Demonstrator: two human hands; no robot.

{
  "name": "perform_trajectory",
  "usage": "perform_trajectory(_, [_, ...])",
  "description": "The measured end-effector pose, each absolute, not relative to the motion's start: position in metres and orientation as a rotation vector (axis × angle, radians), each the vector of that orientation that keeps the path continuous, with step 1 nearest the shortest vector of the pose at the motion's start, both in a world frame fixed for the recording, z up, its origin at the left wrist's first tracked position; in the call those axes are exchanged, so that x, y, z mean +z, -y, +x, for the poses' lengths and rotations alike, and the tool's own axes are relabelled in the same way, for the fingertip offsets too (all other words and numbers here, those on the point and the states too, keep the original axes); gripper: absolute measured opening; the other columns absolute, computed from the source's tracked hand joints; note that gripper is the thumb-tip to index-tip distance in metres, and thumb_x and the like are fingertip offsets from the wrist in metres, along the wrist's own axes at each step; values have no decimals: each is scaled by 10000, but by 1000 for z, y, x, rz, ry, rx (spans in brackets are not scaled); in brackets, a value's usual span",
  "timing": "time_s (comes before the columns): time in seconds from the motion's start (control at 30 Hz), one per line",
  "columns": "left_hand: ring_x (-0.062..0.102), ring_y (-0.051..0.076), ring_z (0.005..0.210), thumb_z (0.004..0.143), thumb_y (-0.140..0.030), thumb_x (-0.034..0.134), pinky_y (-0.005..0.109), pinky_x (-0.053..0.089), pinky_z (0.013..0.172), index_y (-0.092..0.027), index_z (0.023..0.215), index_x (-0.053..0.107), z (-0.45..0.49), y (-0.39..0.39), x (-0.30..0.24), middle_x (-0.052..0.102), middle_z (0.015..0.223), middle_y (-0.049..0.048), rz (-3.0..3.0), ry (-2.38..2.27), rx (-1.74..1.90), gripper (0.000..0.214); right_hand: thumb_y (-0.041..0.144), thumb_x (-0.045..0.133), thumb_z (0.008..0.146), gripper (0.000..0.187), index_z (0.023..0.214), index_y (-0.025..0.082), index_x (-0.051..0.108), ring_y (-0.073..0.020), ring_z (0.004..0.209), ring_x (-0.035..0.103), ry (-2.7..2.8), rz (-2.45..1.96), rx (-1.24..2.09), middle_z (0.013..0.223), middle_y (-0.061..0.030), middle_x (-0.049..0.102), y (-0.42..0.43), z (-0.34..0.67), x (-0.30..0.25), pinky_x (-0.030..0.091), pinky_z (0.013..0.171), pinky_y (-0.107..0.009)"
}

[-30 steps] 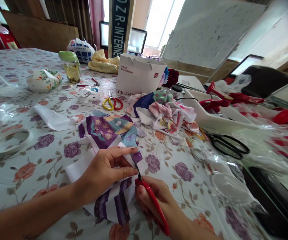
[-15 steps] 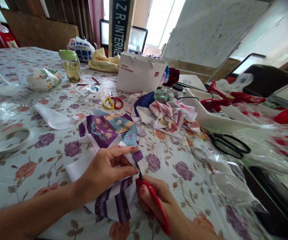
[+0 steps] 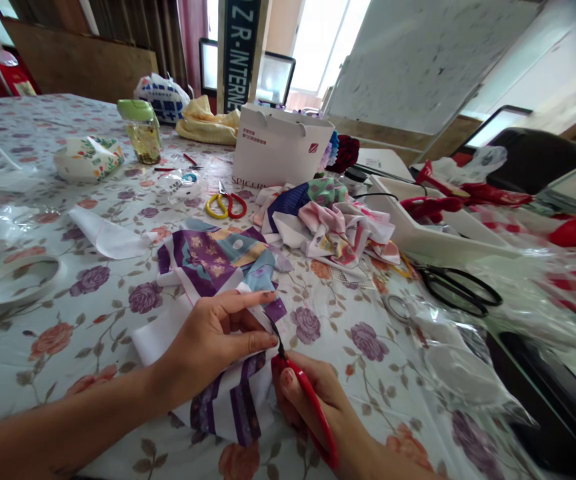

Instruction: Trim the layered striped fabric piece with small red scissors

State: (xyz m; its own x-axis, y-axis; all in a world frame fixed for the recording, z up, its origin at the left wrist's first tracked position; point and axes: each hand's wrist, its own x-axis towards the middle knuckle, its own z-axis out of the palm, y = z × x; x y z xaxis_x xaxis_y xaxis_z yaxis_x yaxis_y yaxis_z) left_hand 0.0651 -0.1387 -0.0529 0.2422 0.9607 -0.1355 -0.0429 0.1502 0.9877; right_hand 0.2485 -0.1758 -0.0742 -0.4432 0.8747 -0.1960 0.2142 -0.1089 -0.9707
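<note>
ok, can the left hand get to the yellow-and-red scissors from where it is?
Probably yes. The yellow-and-red scissors lie in the open past the purple fabric, with only flat cloth between. But the left hand is pinching that fabric and would have to let go.

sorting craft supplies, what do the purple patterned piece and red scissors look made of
The purple patterned piece: seems thin matte fabric, as it folds and creases softly. The red scissors: handles look like glossy plastic; the short dark blades are probably metal.

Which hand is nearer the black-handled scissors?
Right. The right hand, gripping red scissors, sits below-left of the black-handled scissors; the left hand is farther left, holding the purple cloth.
</note>
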Motion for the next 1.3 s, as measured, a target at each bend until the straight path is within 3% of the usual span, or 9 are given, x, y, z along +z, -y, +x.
perform_trajectory(0.8, [620,109,681,712,-227,810,206,503,677,-230,1173,713,67,141,-51,720,720,-25,1179,-1034,1052,470,739,548,812,585,640,204,387,-63,455,230,1411,-1179,1756,525,79,300,176,245,-75,164,408,-229])
perform_trajectory(0.93, [618,120,799,710,-290,825,204,482,772,-258,1070,760,64,141,-49,735,848,-12,1162,-1063,1079,368,711,561,823,562,653,198,408,-74,492,222,1481,-1229,1695,557,70,295,173,246,-69,179,431,-234])
perform_trajectory(1.1, [560,89,675,790,-365,758,172,452,643,-237,986,781,59,134,-49,691,753,-12,868,-901,1065,236,744,521,816,588,641,197,395,-94,542,259,1602,-1307,1633,602,51,308,169,248,-68,220,464,-239])
perform_trajectory(1.2, [584,110,693,782,-354,763,202,479,663,-196,872,795,56,127,-51,725,868,35,760,-825,1047,185,724,498,838,565,655,198,406,-105,555,282,1707,-1340,1577,609,45,329,169,250,-68,235,476,-242])
perform_trajectory(1.3, [601,129,699,790,-360,752,228,493,685,-168,811,795,53,121,-54,728,856,62,769,-802,983,198,638,523,869,504,655,197,408,-113,572,295,1865,-1411,1461,608,42,355,169,251,-67,246,495,-247])
